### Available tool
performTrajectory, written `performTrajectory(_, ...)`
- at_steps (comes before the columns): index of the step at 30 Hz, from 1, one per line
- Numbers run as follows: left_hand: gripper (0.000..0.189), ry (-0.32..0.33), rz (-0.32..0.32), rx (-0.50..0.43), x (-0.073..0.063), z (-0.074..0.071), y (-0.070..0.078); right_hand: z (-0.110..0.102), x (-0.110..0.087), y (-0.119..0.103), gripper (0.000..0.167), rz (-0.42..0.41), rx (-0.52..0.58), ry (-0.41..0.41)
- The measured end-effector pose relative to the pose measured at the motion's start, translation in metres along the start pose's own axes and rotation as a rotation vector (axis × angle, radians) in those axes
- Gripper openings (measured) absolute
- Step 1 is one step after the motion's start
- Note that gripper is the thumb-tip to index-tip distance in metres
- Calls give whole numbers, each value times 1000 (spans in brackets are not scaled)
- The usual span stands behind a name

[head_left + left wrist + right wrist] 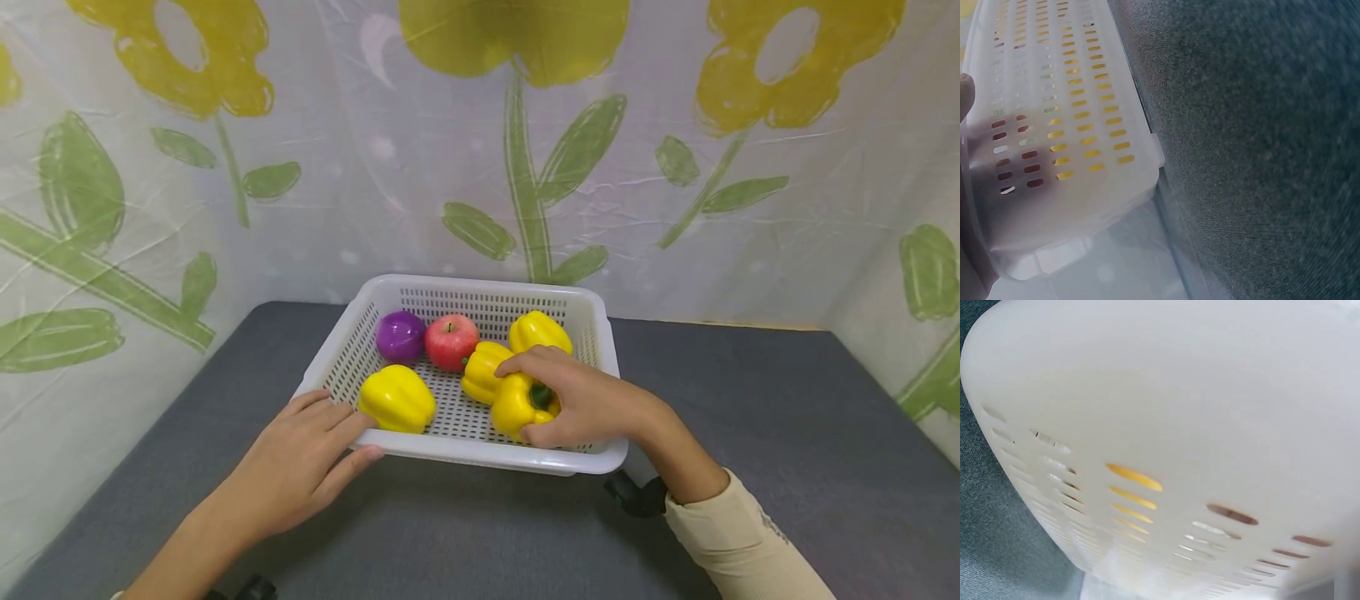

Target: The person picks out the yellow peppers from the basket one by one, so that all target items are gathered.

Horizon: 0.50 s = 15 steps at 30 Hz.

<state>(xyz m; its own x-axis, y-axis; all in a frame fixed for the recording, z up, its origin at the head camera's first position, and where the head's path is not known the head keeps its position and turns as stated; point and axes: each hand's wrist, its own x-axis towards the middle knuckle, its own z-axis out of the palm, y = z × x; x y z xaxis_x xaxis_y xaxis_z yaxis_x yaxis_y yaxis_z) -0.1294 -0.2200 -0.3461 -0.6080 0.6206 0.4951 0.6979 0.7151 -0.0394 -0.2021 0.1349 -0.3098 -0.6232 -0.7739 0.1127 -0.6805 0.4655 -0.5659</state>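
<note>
A white plastic basket [491, 457] with slotted walls stands on the dark grey table. My right hand [581, 398] reaches over its near right side and grips a yellow bell pepper [513, 406] with a green stem. Touching this pepper or close to it is a second yellow pepper [482, 372], and another yellow pepper [540, 331] lies behind. My left hand [296, 467] holds the basket's near left corner, fingers over the rim. Just inside that corner is one more yellow pepper [396, 400]. The right wrist view shows only the basket wall [1166, 400] closely, not the hand's grip.
Along the basket's far side lie a round purple vegetable [401, 337] and a red apple [452, 342]. The grey tabletop [750, 400] extends to both sides. A flower-printed curtain [360, 167] closes off the back and sides.
</note>
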Motion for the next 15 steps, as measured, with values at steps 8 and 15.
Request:
performTrajectory(8,36,-22,-4,-3,0,-2,1,0,0,1,61,-17,15,15)
performTrajectory(15,36,-37,-11,9,1,-3,2,-3,-2,0,62,-12,59,14)
